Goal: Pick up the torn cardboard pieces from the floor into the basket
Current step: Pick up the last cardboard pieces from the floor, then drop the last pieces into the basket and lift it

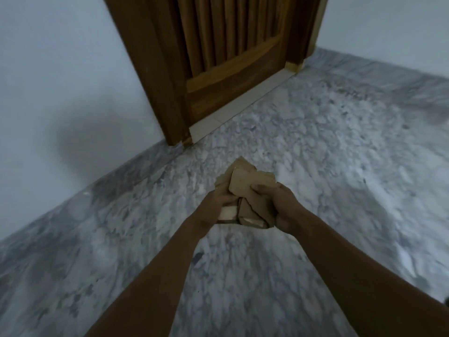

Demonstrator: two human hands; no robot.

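A bundle of torn brown cardboard pieces (pixel 245 186) is held up above the marble floor, in the middle of the view. My left hand (pixel 218 200) grips the bundle from its left side. My right hand (pixel 281 203) clasps it from the right, thumb on the top piece. Several ragged pieces overlap in the stack, and some pale inner faces show at the bottom. No basket is in view.
A grey-white marble floor (pixel 340 166) spreads all around. A wooden door (pixel 230 57) in its frame stands ahead, with a pale threshold strip (pixel 243 105) at its foot. A white wall (pixel 60 81) runs along the left.
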